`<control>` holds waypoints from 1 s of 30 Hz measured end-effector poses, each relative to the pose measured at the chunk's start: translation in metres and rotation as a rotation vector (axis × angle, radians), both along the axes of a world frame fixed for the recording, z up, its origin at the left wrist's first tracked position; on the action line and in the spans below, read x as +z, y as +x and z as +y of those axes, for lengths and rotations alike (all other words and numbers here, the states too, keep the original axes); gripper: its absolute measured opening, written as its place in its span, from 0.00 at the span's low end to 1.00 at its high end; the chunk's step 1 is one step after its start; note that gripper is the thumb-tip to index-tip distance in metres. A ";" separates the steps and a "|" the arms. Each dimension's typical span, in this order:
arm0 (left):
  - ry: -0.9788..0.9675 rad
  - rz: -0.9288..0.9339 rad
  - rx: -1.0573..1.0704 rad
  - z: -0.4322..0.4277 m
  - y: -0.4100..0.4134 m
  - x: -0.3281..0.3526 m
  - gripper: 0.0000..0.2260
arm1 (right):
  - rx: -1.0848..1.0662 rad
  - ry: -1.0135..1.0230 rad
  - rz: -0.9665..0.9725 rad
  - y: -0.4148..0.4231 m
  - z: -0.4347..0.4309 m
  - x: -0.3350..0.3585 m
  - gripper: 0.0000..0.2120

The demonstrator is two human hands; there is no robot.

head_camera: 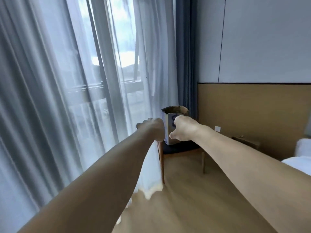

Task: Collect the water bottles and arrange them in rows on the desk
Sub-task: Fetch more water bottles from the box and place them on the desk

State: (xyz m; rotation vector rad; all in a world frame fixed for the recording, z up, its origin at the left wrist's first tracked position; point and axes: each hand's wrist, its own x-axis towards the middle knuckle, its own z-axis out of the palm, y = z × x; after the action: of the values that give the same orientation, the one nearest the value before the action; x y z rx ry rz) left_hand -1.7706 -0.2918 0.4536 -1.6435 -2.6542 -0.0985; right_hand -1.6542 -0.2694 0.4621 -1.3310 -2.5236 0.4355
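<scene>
— Reaching toward what?
— A cardboard box [174, 111], open-topped, standing on a dark-seated chair [181, 149] at one o'clock, beside the sheer curtain [50, 98].
— The left hand [152, 129]?
— Fingers curled under, at the box's nine o'clock side; whether it grips or only touches, I cannot tell.
— The right hand [184, 129]?
— Over the box's front, thumb spread toward seven o'clock, fingers hidden.
— The bottles?
— The box's inside is hidden.

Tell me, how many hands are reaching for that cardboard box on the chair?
2. The left hand sits at the left edge of the cardboard box, beside the curtain; the right hand covers its front. Their fingers are hidden, so any grip is unclear.
</scene>
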 end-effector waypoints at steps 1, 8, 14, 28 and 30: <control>-0.009 -0.002 -0.020 0.015 0.001 -0.002 0.13 | -0.019 -0.006 0.007 0.003 0.014 -0.001 0.15; -0.015 0.003 -0.134 0.128 0.010 -0.013 0.08 | -0.100 -0.033 0.012 0.015 0.119 -0.010 0.22; -0.011 -0.054 -0.177 0.251 0.026 -0.017 0.12 | -0.122 -0.024 -0.033 0.033 0.234 -0.012 0.20; -0.047 -0.078 -0.172 0.472 0.012 -0.031 0.13 | -0.116 -0.055 -0.020 0.024 0.462 -0.026 0.19; -0.066 -0.075 -0.164 0.501 -0.002 -0.038 0.14 | -0.095 -0.061 -0.023 0.008 0.488 -0.032 0.17</control>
State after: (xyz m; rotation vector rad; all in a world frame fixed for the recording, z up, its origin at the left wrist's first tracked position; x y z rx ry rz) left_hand -1.7729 0.2092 0.4154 -1.9133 -2.5972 -0.0771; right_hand -1.6464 0.2189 0.4298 -1.4797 -2.4710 0.4837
